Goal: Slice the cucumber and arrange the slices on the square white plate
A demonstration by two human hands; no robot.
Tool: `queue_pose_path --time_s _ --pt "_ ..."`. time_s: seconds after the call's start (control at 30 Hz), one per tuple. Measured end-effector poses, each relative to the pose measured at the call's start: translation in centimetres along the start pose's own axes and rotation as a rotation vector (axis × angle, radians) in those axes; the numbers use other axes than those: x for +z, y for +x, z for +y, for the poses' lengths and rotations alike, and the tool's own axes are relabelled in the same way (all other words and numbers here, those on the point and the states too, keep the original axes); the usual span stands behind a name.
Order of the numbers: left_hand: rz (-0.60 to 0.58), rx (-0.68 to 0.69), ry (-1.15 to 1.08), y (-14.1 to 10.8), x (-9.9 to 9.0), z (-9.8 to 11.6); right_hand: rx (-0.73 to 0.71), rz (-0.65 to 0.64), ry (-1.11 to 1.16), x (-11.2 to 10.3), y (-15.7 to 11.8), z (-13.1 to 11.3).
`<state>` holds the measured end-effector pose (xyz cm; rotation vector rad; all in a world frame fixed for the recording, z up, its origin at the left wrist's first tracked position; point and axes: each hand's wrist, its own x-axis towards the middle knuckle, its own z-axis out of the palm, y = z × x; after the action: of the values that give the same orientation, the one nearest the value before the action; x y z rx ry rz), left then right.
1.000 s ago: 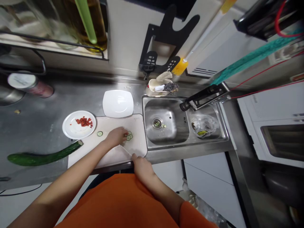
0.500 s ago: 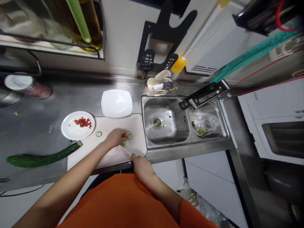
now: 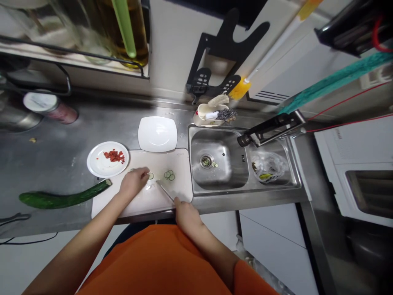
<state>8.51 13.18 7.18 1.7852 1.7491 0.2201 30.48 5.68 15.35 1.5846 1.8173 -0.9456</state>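
My left hand (image 3: 134, 182) is over the white cutting board (image 3: 181, 162), its fingers pinched at a thin cucumber slice (image 3: 150, 175). In my right hand (image 3: 186, 214), at the board's front edge, is a knife (image 3: 165, 190), its blade angled to the upper left over the board. Several cucumber slices (image 3: 169, 175) overlap slightly on the right part of the board. A long green cucumber (image 3: 64, 200) with one cut end lies at the left, its cut end by the board. Red chopped pieces (image 3: 114, 155) sit on a round white plate (image 3: 100, 166) at the board's upper left corner.
Behind the board stands a square white plate (image 3: 157, 134). To the right is a steel sink (image 3: 219, 184) with cucumber bits by the drain and a plastic bag (image 3: 270, 166) in the second basin. A black faucet (image 3: 260, 130) reaches over it. A red-and-white can (image 3: 50, 107) stands back left.
My left hand has moved left, away from the overlapping slices, to a single slice. The knife in my right hand now shows more clearly. The whole view has shifted slightly.
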Motion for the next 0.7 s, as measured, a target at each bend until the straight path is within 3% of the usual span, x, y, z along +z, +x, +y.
queue_pose_path --time_s 0.1,0.27,0.7 --pt "0.099 0.031 0.016 -1.0 1.1 -0.6 0.008 0.03 0.0 -0.1 0.2 -0.5" --pt "0.134 0.039 0.012 -2.1 2.6 -1.5 -0.013 0.049 -0.014 -0.4 1.0 -1.8" --pt "0.16 0.08 -0.005 -1.9 3.2 -1.6 -0.006 0.061 0.001 -0.7 1.9 -3.7"
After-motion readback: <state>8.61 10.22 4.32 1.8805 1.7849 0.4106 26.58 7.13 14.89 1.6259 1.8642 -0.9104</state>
